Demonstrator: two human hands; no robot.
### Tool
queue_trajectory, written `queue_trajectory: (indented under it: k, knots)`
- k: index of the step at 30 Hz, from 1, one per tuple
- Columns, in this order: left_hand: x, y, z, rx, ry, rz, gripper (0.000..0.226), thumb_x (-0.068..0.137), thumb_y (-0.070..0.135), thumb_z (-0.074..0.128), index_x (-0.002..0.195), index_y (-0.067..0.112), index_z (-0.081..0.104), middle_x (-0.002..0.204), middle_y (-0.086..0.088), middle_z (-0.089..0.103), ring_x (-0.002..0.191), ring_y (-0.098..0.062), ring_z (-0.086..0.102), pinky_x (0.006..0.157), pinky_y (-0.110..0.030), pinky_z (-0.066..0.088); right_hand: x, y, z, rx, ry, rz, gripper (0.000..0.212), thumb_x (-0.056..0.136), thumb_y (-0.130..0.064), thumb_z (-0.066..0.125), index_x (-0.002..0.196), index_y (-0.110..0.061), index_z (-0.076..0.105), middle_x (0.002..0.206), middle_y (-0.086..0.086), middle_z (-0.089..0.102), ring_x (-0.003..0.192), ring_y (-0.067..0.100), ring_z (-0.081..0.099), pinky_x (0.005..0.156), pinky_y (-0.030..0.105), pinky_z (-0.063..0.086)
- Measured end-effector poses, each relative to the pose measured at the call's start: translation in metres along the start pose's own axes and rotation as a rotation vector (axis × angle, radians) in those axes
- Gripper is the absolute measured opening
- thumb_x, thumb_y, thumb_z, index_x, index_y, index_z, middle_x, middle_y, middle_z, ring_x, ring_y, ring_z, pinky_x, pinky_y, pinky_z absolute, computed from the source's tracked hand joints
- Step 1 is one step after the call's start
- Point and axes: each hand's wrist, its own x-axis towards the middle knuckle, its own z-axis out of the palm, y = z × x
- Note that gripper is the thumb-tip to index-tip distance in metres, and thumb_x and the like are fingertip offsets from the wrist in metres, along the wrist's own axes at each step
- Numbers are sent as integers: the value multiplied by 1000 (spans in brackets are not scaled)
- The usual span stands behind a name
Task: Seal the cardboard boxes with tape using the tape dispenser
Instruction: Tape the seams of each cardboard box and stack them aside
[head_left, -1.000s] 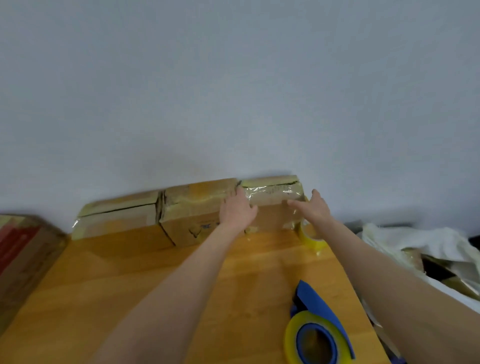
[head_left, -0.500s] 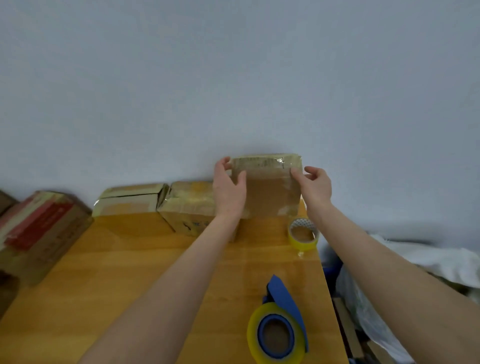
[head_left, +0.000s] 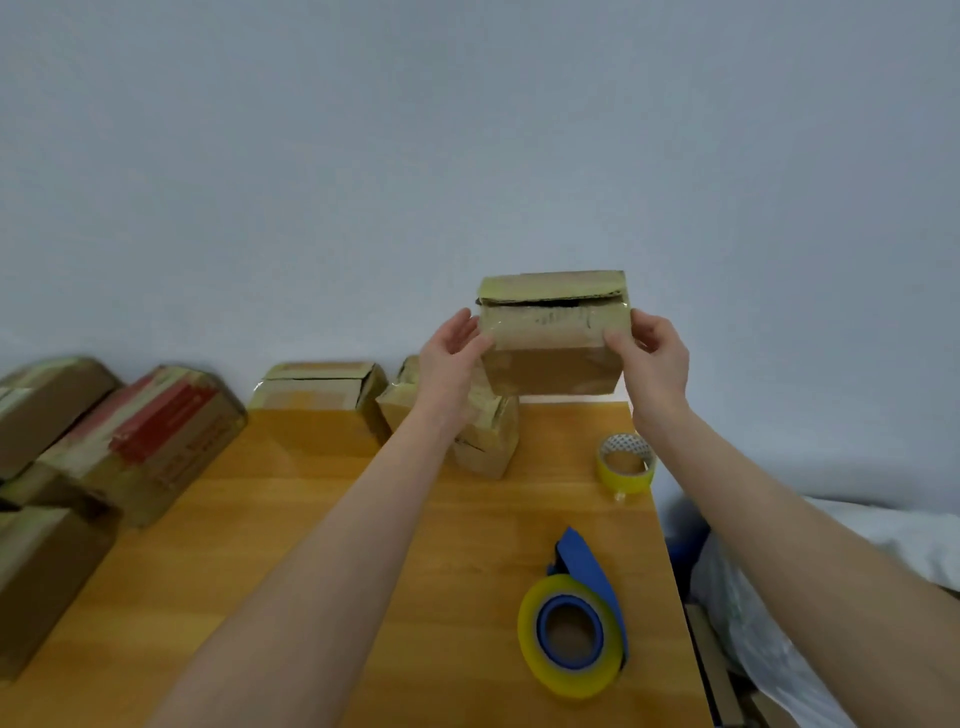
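Observation:
A small cardboard box (head_left: 551, 338) wrapped in old clear tape hangs in the air above the far edge of the wooden table (head_left: 291, 561). My left hand (head_left: 452, 358) grips its left side and my right hand (head_left: 652, 353) grips its right side. Its top flap gapes slightly along the front. The blue tape dispenser (head_left: 574, 621) loaded with a yellowish roll lies on the table near the right front, untouched. A smaller yellow tape roll (head_left: 625, 464) stands near the table's right edge.
Two more cardboard boxes (head_left: 322, 392) (head_left: 485, 434) sit against the wall at the table's far edge. Several larger boxes (head_left: 150, 436) are stacked at the left. White plastic bags (head_left: 769, 623) lie off the table's right edge.
Both hands have lifted the right-hand box off the table and raised it higher, away from the row against the wall. The view has shifted left, showing more boxes.

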Motion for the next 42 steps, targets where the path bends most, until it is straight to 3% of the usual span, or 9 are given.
queue_trajectory:
  k: [4,9,18,22,25,30,34,37,42]
  knots:
    - [-2,1,-24,33,47,-16,46,89,15,67,133,12,55,125,0,61,118,-16,55,106,-35,44,-22,7,10,-77,21,87,32,80,-35,75,105,-23,59,104,-4,64,102,17,63,89,34,52]
    - [-14,-30,-91,152,163,-154,39,87,25,70,123,11,64,116,-5,66,110,-25,59,98,-43,50,-72,20,44,-358,-93,141,58,82,-44,72,130,-22,49,98,-8,58,99,18,59,86,34,47]
    - [-39,-97,-175,451,111,-224,32,89,24,66,120,13,62,119,-1,64,104,-18,57,90,-32,48,-143,97,77,-660,-336,259,67,81,-46,71,140,-33,41,95,-1,67,85,20,65,76,42,55]
    - [-56,-119,-189,568,-30,-153,60,91,19,64,146,25,39,137,2,50,125,-19,49,99,-34,45,-160,112,76,-769,-377,236,59,86,-44,68,140,-37,46,103,-4,64,93,20,64,75,39,55]
    - [-70,-132,-197,741,-127,-56,48,94,22,60,140,26,47,147,-1,41,132,-18,40,109,-34,38,-171,113,71,-808,-376,182,57,90,-41,65,143,-38,44,125,-3,60,109,24,60,84,42,52]
    - [-107,-141,-209,832,-188,116,56,95,25,58,147,21,36,159,7,17,143,-12,22,113,-24,21,-197,116,60,-990,-401,77,52,95,-45,54,144,-46,37,122,1,51,105,24,56,69,35,48]
    - [-121,-143,-212,1098,-319,176,71,96,53,37,153,24,7,159,7,-13,147,-15,2,118,-31,13,-199,121,53,-1008,-509,83,48,97,-47,49,143,-46,37,112,0,51,83,17,54,68,35,50]
    - [-116,-138,-223,1300,-401,188,102,72,85,0,152,22,-3,155,8,-20,142,-9,-18,119,-35,9,-187,116,31,-856,-502,124,56,90,-56,56,142,-40,43,136,2,54,115,21,57,88,41,51]
    - [-109,-136,-222,1209,-519,165,89,88,44,59,154,19,3,155,13,-16,148,-11,4,118,-30,18,-164,124,-57,-1186,-366,420,88,80,-62,66,149,-19,32,145,6,46,126,25,50,90,40,49]
